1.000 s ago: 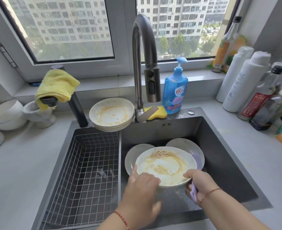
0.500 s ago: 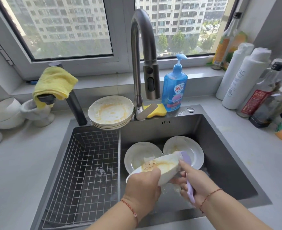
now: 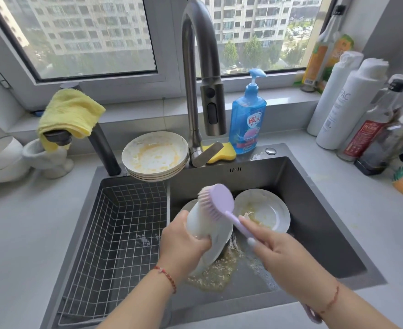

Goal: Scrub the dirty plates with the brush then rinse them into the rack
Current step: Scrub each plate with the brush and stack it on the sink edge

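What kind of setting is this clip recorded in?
Most likely a home kitchen, at the sink under a window. A dark sink with a pull-down faucet, a stack of dirty plates on its rim, and blue dish soap point to that.

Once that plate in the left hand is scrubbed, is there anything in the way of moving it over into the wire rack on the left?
Nothing visible blocks it. The left hand holds the plate tilted over the sink basin, right beside the wire rack, with only the low divider between them. The stack of dirty plates sits on the back rim, off that path.
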The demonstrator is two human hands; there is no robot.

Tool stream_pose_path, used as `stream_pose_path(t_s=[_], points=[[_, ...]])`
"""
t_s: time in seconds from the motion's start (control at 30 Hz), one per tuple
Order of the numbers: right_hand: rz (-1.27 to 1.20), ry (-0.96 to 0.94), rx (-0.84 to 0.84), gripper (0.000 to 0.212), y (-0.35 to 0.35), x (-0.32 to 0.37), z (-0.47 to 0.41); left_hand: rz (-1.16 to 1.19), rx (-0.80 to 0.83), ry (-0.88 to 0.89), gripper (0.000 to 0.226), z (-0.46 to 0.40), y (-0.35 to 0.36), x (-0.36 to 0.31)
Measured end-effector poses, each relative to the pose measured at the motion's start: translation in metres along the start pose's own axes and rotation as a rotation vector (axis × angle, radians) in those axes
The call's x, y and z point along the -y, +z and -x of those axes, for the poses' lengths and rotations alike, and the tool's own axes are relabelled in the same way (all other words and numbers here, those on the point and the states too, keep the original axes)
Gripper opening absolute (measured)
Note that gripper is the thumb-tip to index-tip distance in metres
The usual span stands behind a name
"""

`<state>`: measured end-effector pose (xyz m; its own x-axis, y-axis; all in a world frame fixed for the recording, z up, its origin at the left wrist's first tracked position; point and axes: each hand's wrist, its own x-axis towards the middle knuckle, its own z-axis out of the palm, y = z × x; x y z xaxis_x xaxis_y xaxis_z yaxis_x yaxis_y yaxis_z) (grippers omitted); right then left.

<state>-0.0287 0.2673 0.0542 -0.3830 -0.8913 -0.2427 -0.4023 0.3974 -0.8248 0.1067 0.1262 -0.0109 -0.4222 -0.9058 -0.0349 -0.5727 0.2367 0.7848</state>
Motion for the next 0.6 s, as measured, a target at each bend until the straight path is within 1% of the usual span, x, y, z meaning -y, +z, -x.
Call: stream_pose_path(t_s=[0.07, 0.1, 0.2, 0.27, 0.33, 0.4, 0.47, 0.53, 0.6], points=[[0.158, -0.021, 0.031, 0.055, 0.006, 0.012, 0.008, 0.050, -0.001, -0.039, 0.033, 0.000, -0.001, 0.000], [0.181, -0.024, 0.027, 0.053, 0.006, 0.015, 0.009, 0.059, 0.000, -0.043, 0.033, 0.000, -0.002, -0.001], [0.160, -0.005, -0.001, 0.049, -0.009, 0.001, -0.005, 0.022, 0.013, -0.003, 0.038, 0.002, -0.004, -0.004], [0.126, 0.086, -0.091, 0.044, -0.021, -0.014, -0.020, 0.010, 0.023, 0.025, 0.041, 0.003, -0.005, -0.004], [0.145, 0.108, -0.127, 0.042, -0.027, -0.021, -0.021, 0.040, 0.033, 0.037, 0.040, 0.004, -0.007, -0.006], [0.143, 0.040, -0.103, 0.045, -0.021, -0.008, -0.013, 0.077, 0.036, 0.024, 0.039, 0.003, -0.009, -0.009], [0.155, -0.070, -0.033, 0.054, -0.008, 0.011, 0.001, 0.109, 0.029, -0.013, 0.038, 0.000, -0.009, -0.009], [0.287, -0.113, 0.042, 0.065, 0.004, 0.023, 0.013, 0.168, 0.013, -0.044, 0.044, -0.003, -0.007, -0.010], [0.382, -0.125, 0.060, 0.070, 0.010, 0.027, 0.017, 0.179, 0.001, -0.040, 0.054, -0.003, -0.006, -0.010]])
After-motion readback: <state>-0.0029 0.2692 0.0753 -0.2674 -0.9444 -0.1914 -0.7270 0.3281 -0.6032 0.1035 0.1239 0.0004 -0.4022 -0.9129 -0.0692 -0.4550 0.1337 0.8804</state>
